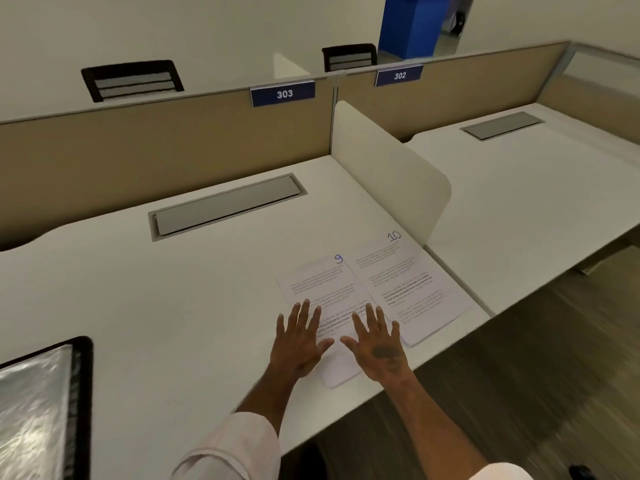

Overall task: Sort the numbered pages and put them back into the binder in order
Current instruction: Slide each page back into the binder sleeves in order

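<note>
Two printed pages lie side by side near the right end of the white desk (173,289). The page numbered 9 (322,282) is on the left, and the page numbered 10 (412,282) sits to its right, reaching the desk's right edge. My left hand (299,344) and my right hand (379,344) both lie flat with fingers spread on the near half of page 9. The black binder (81,393) lies open at the near left, showing a shiny clear sleeve.
A grey cable hatch (227,206) is set into the desk behind the pages. A low white divider (388,168) separates this desk from the one on the right. Tan partition panels with labels 303 and 302 stand at the back.
</note>
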### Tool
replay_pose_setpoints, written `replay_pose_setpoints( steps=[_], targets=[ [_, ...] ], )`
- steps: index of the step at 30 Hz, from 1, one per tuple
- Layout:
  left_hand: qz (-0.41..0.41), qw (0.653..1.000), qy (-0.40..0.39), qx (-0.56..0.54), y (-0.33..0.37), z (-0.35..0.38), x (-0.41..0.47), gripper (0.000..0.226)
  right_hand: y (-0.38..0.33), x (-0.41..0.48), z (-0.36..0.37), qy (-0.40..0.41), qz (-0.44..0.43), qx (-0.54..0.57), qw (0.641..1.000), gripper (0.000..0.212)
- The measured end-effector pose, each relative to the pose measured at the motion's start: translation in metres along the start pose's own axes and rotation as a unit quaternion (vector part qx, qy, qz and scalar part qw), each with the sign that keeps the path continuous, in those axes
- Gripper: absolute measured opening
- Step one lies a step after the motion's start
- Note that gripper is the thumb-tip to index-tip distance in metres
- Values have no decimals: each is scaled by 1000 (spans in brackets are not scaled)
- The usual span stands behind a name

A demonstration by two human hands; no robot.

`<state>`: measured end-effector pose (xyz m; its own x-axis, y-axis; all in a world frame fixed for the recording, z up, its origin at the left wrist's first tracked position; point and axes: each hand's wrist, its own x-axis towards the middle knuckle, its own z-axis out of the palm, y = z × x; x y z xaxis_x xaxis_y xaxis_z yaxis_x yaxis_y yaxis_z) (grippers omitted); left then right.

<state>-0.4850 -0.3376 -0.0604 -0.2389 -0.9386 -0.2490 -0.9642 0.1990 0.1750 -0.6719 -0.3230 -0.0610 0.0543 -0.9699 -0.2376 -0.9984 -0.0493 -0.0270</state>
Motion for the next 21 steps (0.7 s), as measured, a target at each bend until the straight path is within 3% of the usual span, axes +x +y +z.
replay_pose_setpoints(
  steps=[5, 9, 11, 15, 17, 20, 21],
  targets=[
    [-9, 999, -38, -18, -4, 20, 14, 115, 9, 27, 17, -14, -41, -24, 999, 78],
    [-43, 998, -41, -39, -12, 29, 18, 101, -1, 39, 31, 9, -74, -42, 996, 77],
    [-65, 996, -42, -42, -16, 29, 18, 96, -11, 41, 31, -18, -75, -46, 996, 78],
    [-126, 989, -23, -70, -22, 27, 13, 104, -32, 43, 27, -18, -108, -31, 994, 77],
    [-163, 983, -15, -87, -21, 26, 8, 111, -36, 45, 16, -14, -120, -16, 993, 64],
    [-238, 965, -5, -109, -12, 20, 6, 103, -36, 59, -6, 67, -143, 8, 987, 15],
    [-272, 954, 13, -124, -8, 19, 6, 97, -33, 66, -8, 80, -128, 33, 988, 21]
  ],
)
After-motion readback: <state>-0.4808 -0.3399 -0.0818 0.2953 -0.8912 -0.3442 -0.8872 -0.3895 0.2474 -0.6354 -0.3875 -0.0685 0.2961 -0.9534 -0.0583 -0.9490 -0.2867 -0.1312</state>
